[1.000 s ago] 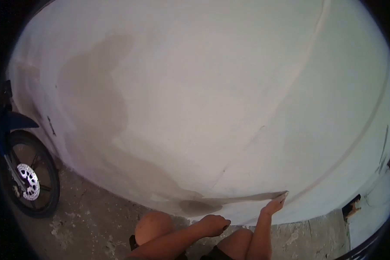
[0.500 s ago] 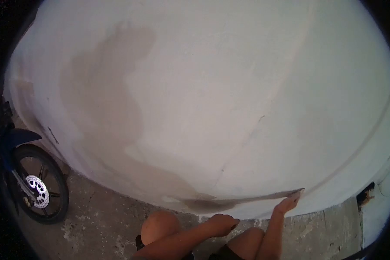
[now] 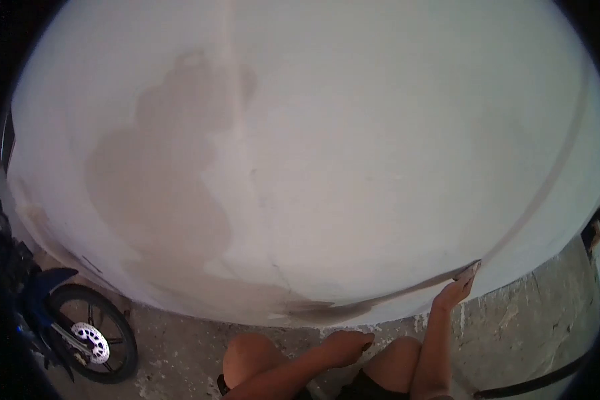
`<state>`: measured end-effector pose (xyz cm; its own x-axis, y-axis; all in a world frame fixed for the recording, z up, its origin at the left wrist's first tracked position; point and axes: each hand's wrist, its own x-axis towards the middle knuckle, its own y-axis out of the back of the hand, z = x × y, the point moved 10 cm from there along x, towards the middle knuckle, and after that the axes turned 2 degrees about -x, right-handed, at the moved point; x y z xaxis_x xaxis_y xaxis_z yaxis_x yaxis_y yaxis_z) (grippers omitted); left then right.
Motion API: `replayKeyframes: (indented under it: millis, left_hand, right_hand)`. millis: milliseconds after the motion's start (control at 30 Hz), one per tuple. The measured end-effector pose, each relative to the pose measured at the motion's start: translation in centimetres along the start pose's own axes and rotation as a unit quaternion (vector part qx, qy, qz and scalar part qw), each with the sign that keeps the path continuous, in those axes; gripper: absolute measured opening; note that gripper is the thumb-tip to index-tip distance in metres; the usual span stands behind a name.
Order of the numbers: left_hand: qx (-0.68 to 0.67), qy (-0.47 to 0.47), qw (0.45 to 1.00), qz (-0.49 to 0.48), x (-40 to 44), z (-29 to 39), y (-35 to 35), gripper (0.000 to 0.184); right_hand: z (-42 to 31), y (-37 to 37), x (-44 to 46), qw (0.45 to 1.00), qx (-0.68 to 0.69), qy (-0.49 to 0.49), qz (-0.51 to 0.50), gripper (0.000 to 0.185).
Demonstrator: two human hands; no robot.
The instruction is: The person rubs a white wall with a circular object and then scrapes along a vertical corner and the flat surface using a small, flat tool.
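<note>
Low on the white wall (image 3: 353, 200), toward the right, my right hand (image 3: 458, 289) has its fingers closed round a small, thin, flat item (image 3: 469, 269) whose edge lies against the wall. What that item is cannot be made out. My left hand (image 3: 349, 349) is closed in front of my knees, beside the wall's foot, and something small and dark shows at its fingertips. A darker shadow shape covers the wall's left part, and a narrow dark band runs from it to my right hand.
A motorcycle's front wheel (image 3: 93, 333) with a shiny brake disc and a blue fender (image 3: 43, 287) stands at the left. Rough concrete floor (image 3: 513, 327) runs along the wall. A dark curved bar (image 3: 533, 385) lies at the lower right, and a dark hole (image 3: 592, 230) shows at the right.
The view has turned right, so the motorcycle shows more fully. My right hand has moved right and up along the wall. My left hand remains closed near my knees.
</note>
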<state>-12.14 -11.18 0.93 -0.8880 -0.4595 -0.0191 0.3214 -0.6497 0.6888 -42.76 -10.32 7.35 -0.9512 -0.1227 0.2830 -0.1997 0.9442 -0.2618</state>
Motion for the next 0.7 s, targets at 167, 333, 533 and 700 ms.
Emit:
replayKeyframes:
  millis: [167, 333, 533, 700]
  left_hand:
    - [-0.009, 0.034, 0.998, 0.051, -0.1, 0.9, 1.1, 0.008]
    - [0.009, 0.065, 0.996, 0.057, -0.8, 2.9, 2.6, 0.006]
    - [0.025, 0.063, 0.991, 0.116, -1.7, 4.7, 4.6, 0.005]
    - [0.029, 0.035, 0.987, 0.157, -1.4, 7.3, 5.6, 0.006]
  right_hand:
    - [2.0, 0.7, 0.8, 0.998, -0.011, -0.068, 0.003, 0.057]
    - [-0.4, -0.3, -0.5, 0.995, 0.050, -0.088, 0.004, 0.059]
    - [1.7, -0.6, -0.3, 0.994, 0.094, -0.052, -0.011, 0.054]
    - [-1.0, -1.2, -2.3, 0.988, 0.119, -0.099, -0.014, 0.053]
